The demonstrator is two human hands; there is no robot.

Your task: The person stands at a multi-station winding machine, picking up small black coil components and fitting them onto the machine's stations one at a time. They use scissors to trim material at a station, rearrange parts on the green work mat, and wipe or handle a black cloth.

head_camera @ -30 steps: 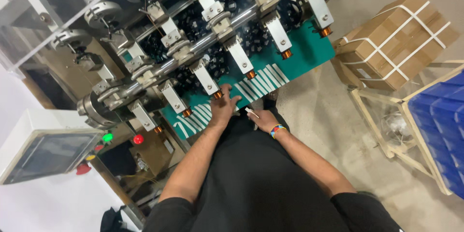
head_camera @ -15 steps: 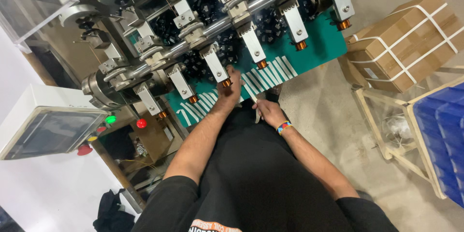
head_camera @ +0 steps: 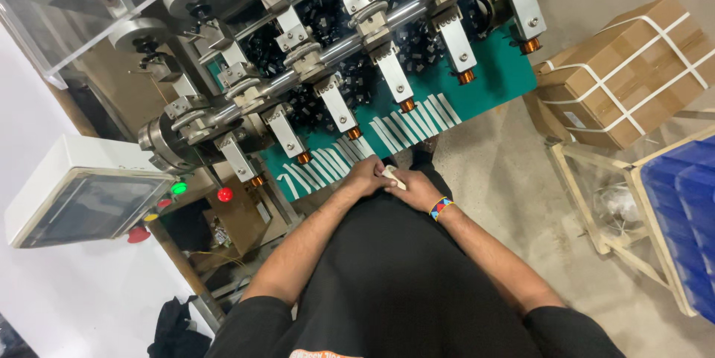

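Pinching a small white strip point(head_camera: 392, 176) between them, the left hand point(head_camera: 366, 177) and right hand point(head_camera: 414, 189) meet close against the person's black shirt, fingers curled onto the strip. Just beyond the hands lies a green panel point(head_camera: 488, 86) carrying a row of white strips point(head_camera: 406, 128). Above those, copper-wound coils point(head_camera: 407, 105) hang from the machine's metal arms. Well off to the right hand's side sits a strapped cardboard box point(head_camera: 625, 67).

White strips point(head_camera: 402, 128) lie in rows on the green machine bed point(head_camera: 497, 82).
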